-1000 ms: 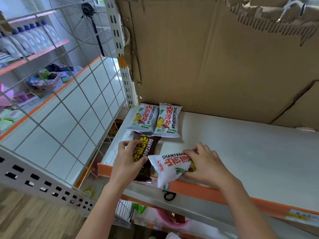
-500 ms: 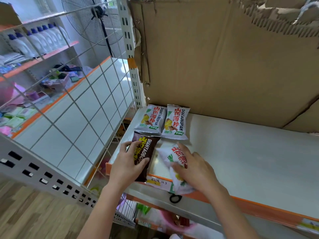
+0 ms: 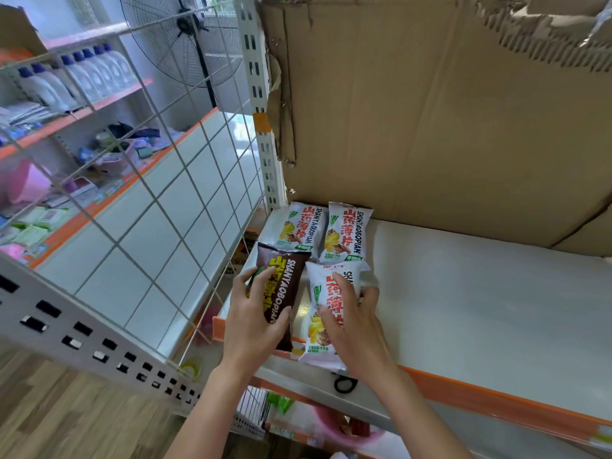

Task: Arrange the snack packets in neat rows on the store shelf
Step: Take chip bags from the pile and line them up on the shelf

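Two white snack packets (image 3: 299, 228) (image 3: 346, 233) lie side by side at the back left of the white store shelf (image 3: 480, 306), against the cardboard. In front of them a brown packet (image 3: 281, 286) lies lengthwise, and my left hand (image 3: 253, 318) grips its left side and lower half. To its right lies a third white packet (image 3: 328, 313), parallel to the brown one and reaching over the shelf's orange front edge. My right hand (image 3: 356, 329) holds this packet, fingers on its top and thumb at its right edge.
A torn cardboard sheet (image 3: 447, 111) backs the shelf. A white wire grid panel (image 3: 172, 207) stands at the left end. Beyond it are shelves with detergent bottles (image 3: 76, 77) and a standing fan (image 3: 188, 31). A pink bowl (image 3: 334, 429) sits on the shelf below.
My right hand turned the white packet from crosswise to lengthwise and set it down beside the brown packet. My left hand stayed on the brown packet and pushed it a little farther back.
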The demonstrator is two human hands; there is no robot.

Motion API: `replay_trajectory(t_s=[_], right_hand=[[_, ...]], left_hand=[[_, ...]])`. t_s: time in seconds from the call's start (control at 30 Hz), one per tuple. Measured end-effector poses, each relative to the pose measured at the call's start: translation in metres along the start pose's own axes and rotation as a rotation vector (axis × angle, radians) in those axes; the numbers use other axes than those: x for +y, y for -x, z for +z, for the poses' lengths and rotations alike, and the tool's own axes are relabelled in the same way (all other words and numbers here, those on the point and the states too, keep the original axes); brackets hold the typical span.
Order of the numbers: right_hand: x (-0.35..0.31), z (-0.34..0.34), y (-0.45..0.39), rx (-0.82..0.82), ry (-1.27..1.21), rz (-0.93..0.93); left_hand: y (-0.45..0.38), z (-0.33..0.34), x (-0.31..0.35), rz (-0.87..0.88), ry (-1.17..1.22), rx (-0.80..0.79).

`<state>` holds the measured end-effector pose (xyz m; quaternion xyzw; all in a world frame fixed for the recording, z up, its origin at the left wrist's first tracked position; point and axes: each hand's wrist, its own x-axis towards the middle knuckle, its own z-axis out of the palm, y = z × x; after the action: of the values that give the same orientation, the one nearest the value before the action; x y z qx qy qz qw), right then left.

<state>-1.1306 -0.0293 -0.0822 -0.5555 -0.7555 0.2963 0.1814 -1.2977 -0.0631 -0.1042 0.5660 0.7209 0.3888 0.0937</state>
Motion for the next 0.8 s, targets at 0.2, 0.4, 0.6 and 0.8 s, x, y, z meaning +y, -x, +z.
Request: replay_trajectory(t_s=[0.2, 0.4, 0.6, 0.8], right_hand=[[0.005, 0.004, -0.013, 0.020, -0.210, 0.085], [0.004, 0.011, -0.019, 0.038, -0.174, 0.028], [0.008, 0.016, -0.030, 0.038, 0.055, -0.001], [0.004, 0.014, -0.032, 0.063, 0.204, -0.003]], left_hand=[[-0.013, 0.002, -0.003, -0.021, 0.020, -0.111], [-0.024, 0.005, 0.002, -0.084, -0.064, -0.223], [-0.025, 0.004, -0.004, -0.090, -0.093, -0.259], [-0.032, 0.009, -0.009, -0.062, -0.130, -0.274]])
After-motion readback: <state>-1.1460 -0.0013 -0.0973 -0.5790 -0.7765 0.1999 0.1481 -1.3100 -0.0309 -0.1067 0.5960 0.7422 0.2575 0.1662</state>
